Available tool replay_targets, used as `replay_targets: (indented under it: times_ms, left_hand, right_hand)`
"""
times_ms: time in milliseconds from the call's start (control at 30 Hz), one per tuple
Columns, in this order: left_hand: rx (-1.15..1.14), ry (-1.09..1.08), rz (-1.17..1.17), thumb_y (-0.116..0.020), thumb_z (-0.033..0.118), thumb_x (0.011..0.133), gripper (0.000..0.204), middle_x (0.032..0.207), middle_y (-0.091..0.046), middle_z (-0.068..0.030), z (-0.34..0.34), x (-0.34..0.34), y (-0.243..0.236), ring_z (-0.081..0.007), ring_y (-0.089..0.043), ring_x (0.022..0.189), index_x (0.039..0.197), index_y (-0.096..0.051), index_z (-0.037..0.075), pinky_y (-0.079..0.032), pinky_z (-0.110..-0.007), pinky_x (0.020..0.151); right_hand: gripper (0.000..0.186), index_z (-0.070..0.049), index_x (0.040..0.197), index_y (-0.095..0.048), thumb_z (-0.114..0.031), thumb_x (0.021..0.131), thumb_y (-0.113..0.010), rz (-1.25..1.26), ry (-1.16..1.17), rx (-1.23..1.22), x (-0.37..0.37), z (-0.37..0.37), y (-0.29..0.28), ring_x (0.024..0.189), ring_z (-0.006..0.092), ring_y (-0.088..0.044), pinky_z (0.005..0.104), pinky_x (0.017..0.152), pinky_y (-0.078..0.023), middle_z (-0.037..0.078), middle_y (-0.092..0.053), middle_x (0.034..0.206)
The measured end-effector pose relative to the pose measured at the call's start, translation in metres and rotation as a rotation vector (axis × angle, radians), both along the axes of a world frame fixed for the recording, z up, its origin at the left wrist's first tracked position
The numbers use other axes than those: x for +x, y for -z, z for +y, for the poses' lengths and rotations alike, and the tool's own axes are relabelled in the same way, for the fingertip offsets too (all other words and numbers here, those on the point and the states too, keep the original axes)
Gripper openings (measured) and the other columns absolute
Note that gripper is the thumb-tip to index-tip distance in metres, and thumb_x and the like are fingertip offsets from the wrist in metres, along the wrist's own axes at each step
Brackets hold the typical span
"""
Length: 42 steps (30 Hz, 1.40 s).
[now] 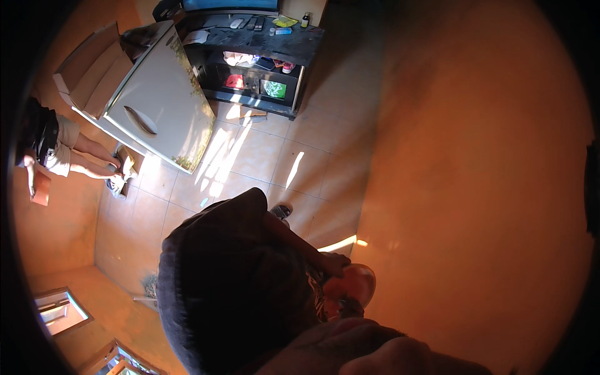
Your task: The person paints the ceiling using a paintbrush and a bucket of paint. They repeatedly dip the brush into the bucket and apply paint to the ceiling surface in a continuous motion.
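Observation:
A dark sleeve (231, 262) fills the lower middle, and my left forearm comes out of it toward the right. At its end, my left hand (334, 265) is closed at the edge of a glossy red-orange rounded object (357, 282). Whether this is a bowl or something else I cannot make out. A dark shape (351, 307) at the object's lower edge looks like my right hand. Its fingers are too shadowed to read. Patterned cloth (317, 297) shows just left of the object. Below the sleeve's opening, a foot in dark footwear (281, 211) stands on the tiles.
A pale refrigerator (156, 100) stands upper left, beside a dark TV stand (250, 44) holding small items. At far left a person (59, 140) in light shorts holds a flat orange-brown thing (40, 189). An orange wall (475, 187) rises close on the right, above sunlit floor tiles (250, 150).

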<state>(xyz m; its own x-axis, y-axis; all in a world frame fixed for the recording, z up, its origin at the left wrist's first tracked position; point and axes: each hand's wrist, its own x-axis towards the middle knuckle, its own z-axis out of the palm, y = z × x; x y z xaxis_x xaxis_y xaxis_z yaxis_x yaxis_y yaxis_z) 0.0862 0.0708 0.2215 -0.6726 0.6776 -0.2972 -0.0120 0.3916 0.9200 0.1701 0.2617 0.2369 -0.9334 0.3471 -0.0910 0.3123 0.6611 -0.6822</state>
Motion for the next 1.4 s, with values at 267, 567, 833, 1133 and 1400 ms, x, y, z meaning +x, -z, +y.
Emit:
replay_targets:
  times_ms: [267,567,833,1133,1400]
  left_hand:
    - [-0.02,0.036,-0.002,-0.066,0.034,0.068,0.062,0.124,-0.057,-0.0186,-0.018,-0.021,-0.009,-0.0336,-0.057,0.115,0.121,-0.056,0.005,-0.047,-0.046,0.093]
    - [0.056,0.032,0.078,-0.067,0.033,0.066,0.056,0.116,-0.061,-0.0175,-0.04,-0.066,0.004,-0.0333,-0.059,0.11,0.115,-0.059,0.007,-0.047,-0.044,0.092]
    - [0.068,0.073,0.074,-0.069,0.034,0.067,0.055,0.113,-0.063,-0.0176,-0.087,-0.113,0.007,-0.0337,-0.06,0.108,0.112,-0.059,0.005,-0.047,-0.045,0.09]
    - [0.141,-0.031,-0.143,-0.065,0.012,0.072,0.028,0.079,-0.064,-0.0094,-0.122,-0.142,-0.044,-0.018,-0.063,0.076,0.097,-0.06,0.001,-0.051,-0.034,0.069]
    - [0.176,0.084,-0.394,-0.058,0.0,0.075,0.021,0.08,-0.057,-0.0063,-0.125,-0.147,-0.05,-0.0179,-0.062,0.069,0.095,-0.051,0.002,-0.055,-0.031,0.058]
  right_hand:
    - [0.014,-0.005,0.078,-0.069,-0.018,0.083,-0.067,-0.033,0.008,0.028,-0.006,-0.009,-0.003,0.062,0.0223,-0.065,0.035,0.058,-0.052,0.007,-0.067,0.071]
    - [0.013,-0.006,0.077,-0.069,-0.017,0.083,-0.067,-0.091,0.019,0.116,-0.014,-0.031,-0.006,0.062,0.0226,-0.064,0.0354,0.058,-0.052,0.007,-0.067,0.07]
    - [0.012,-0.007,0.077,-0.069,-0.017,0.083,-0.067,-0.079,-0.116,0.535,-0.002,-0.064,-0.008,0.062,0.0228,-0.064,0.0358,0.058,-0.051,0.007,-0.067,0.07]
    - [0.019,-0.009,0.08,-0.071,-0.025,0.084,-0.061,-0.045,0.269,0.298,-0.041,-0.121,-0.065,0.067,0.0252,-0.068,0.0379,0.063,-0.054,0.011,-0.07,0.074]
    - [0.027,-0.011,0.078,-0.071,-0.031,0.083,-0.053,-0.22,0.55,0.035,-0.029,-0.138,-0.095,0.071,0.0346,-0.068,0.0422,0.069,-0.055,0.014,-0.07,0.074]
